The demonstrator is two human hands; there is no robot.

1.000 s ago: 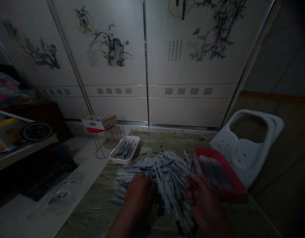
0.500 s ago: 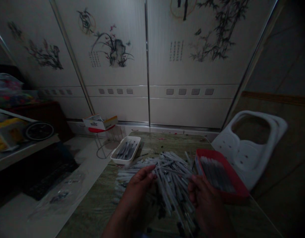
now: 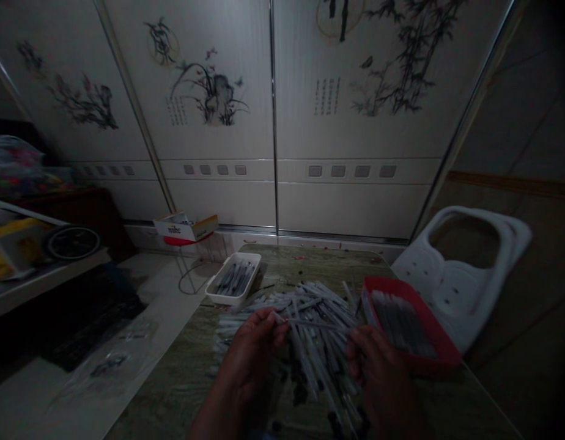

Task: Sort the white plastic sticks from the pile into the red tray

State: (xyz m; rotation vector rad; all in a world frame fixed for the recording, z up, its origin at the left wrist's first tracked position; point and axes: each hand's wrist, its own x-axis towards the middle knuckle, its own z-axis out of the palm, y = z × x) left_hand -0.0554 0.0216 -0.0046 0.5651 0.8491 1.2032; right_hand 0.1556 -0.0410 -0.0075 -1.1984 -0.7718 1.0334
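Note:
A thin translucent pen tube point(image 3: 317, 325) spans the gap between my hands, above a large loose pile of similar pens point(image 3: 317, 357). The left end is pinched in my left hand point(image 3: 263, 333), whose fingers are closed. The other end sits between the thumb and fingers of my right hand point(image 3: 367, 351). Small dark caps point(image 3: 299, 393) lie on the table between my forearms. To the right, a red basket point(image 3: 441, 333) holds a row of clear tubes. A white tray point(image 3: 228, 299) with dark-tipped pens stands at the back left.
The green table point(image 3: 172, 379) reaches back toward white sliding doors point(image 3: 351, 208). A white folded chair point(image 3: 493, 293) leans at the right. Behind the tray, an open box point(image 3: 177, 229) rests on a red stool point(image 3: 186, 240). A shelf and plastic bags are at the left.
My left hand has closed on the near-left end of the tube and shifted slightly left. My right hand has moved slightly left and down, keeping its hold.

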